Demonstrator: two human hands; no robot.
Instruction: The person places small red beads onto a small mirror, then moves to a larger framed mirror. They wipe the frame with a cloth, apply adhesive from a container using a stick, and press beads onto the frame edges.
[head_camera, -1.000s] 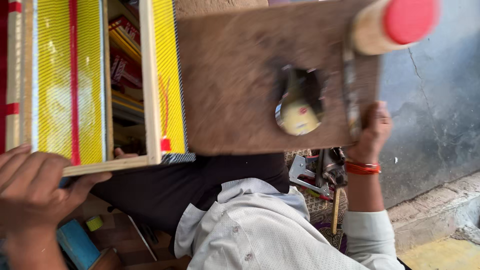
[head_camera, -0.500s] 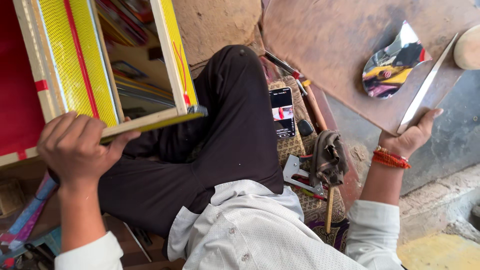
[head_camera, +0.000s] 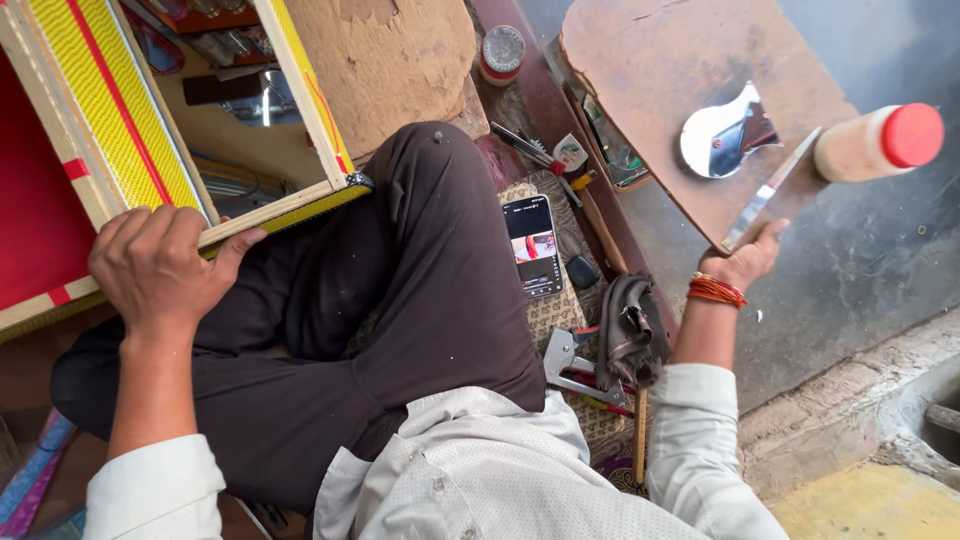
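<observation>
The left hand (head_camera: 160, 272) is closed over the lower rail of a yellow-and-red wooden frame (head_camera: 95, 120), which leans up and away to the left, its long side running toward the upper left. The right hand (head_camera: 745, 262) – nearer the brown board (head_camera: 690, 110) – grips that board's lower edge from below, fingers curled; the board rises above it, carrying a red-capped bottle (head_camera: 880, 142) and a metal blade (head_camera: 770, 190).

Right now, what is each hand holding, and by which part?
The left hand grips the yellow frame by its lower edge. The right hand holds the brown board by its near corner.
</observation>
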